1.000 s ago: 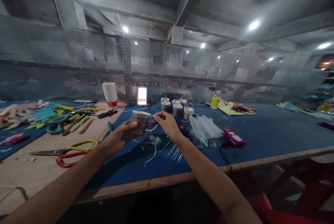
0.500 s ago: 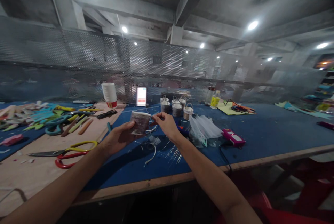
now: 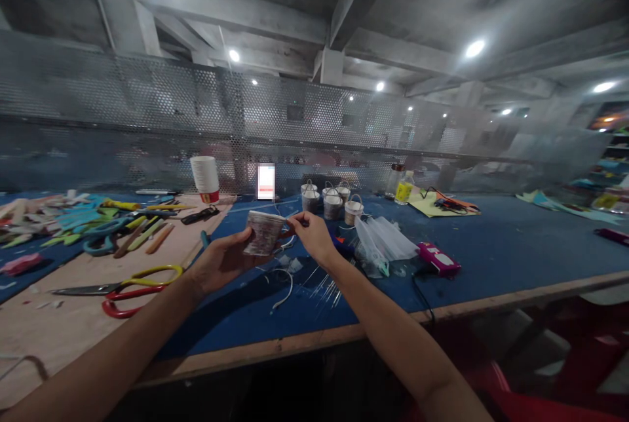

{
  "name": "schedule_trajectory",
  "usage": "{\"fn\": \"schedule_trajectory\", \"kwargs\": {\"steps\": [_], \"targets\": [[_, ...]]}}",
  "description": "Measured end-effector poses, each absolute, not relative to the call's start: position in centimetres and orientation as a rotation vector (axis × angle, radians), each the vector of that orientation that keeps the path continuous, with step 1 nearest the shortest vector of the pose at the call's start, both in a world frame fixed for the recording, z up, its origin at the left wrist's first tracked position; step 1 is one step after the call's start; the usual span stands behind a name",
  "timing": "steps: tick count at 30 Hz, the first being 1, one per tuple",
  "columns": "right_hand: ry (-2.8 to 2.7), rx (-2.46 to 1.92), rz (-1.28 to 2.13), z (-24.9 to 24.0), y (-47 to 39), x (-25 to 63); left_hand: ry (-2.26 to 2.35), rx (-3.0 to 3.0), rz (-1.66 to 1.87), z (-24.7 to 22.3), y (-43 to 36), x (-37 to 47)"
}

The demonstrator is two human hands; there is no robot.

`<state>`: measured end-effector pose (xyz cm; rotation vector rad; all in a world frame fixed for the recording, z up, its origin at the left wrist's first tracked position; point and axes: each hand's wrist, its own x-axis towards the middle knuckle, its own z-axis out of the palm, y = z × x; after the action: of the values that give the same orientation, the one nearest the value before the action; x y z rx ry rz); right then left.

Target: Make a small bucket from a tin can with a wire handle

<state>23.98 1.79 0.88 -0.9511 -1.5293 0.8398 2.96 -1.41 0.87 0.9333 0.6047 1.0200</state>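
My left hand (image 3: pixel 223 258) is wrapped round a small paper cup (image 3: pixel 264 235) with a mottled brown and grey covering, held tilted above the blue mat. At the right edge of the cup's pale rim, my right hand (image 3: pixel 310 230) pinches thumb and fingertips together. What lies between those fingertips is too small to make out. Beneath the hands a curved white cord (image 3: pixel 285 294) rests on the mat. Several small cups with loop handles (image 3: pixel 333 204) stand behind my right hand.
Yellow-and-red-handled scissors (image 3: pixel 113 289) lie at left, near a stack of white cups (image 3: pixel 205 176). Thin clear sticks (image 3: pixel 327 287), plastic bags (image 3: pixel 386 242) and a magenta device with a cord (image 3: pixel 439 259) lie at right. A yellow-labelled bottle (image 3: pixel 405 189) stands behind. A perforated metal screen (image 3: pixel 196 101) backs the table.
The cup has turned slightly in my left hand, showing more of its mottled side. My right fingertips have come in to the cup's rim. The rest has stayed in place.
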Motion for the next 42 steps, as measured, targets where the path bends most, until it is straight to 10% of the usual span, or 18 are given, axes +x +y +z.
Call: {"fn": "schedule_trajectory", "kwargs": {"steps": [42], "targets": [[-1.597, -1.066, 0.561, 0.0, 1.0, 23.5, 0.782, 1.224, 1.108, -0.2, -0.9, 4.6]]}}
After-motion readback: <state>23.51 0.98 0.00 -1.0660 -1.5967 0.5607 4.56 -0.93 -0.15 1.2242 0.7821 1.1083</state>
